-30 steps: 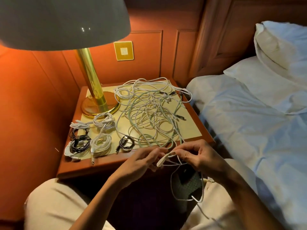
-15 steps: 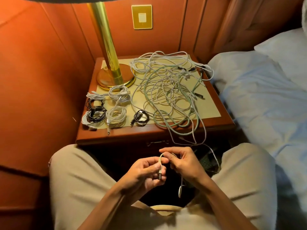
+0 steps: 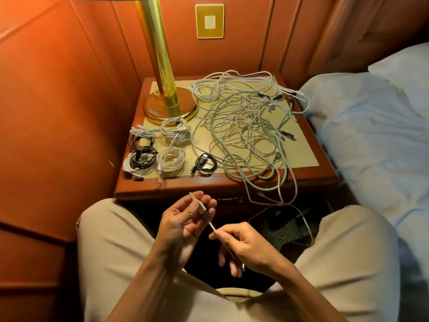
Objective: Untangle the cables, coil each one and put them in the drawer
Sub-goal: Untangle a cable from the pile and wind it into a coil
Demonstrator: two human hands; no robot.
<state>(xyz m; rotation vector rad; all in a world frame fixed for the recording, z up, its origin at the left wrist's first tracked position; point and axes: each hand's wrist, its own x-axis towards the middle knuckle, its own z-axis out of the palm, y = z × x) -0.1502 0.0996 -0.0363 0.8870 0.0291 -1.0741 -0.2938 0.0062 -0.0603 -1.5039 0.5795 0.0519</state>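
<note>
Pinching one thin white cable (image 3: 212,227) w/ both hands over the lap: left hand (image 3: 183,219) has its plug end held betw. thumb and fingertips, right hand (image 3: 241,244) nips the cord just below, thumb against forefinger, rest of the cord running under the palm and out of view. Can't tell how much slack hangs below.

Biggest first. Nightstand (image 3: 232,184) sits dead ahead betw. the knees, bed (image 3: 371,140) on the right side, brass lamp (image 3: 162,73) at the back-left corner of the top. Drawer front (image 3: 229,201) is under the front lip, looks closed; handle only partly visible.

Tangled pile (image 3: 246,126) covers the right half of the top: white and pale green cords looped thru each other, several strands spilling over the front edge toward the floor. Coiled bundles (image 3: 162,149), white and black, sit in a cluster on the left half near the lamp base, w/ a small black coil (image 3: 204,164) just beside the tangle.

Handling, my read: cord is light, limp, fairly slick, so it won't hold a loop unless pinned. I'd keep the plug end fixed in the left, since it's the only stiff part, and wind w/ the right. Tugging hard risks tightening any knot at the pile, if this cord is caught there at all.
</note>
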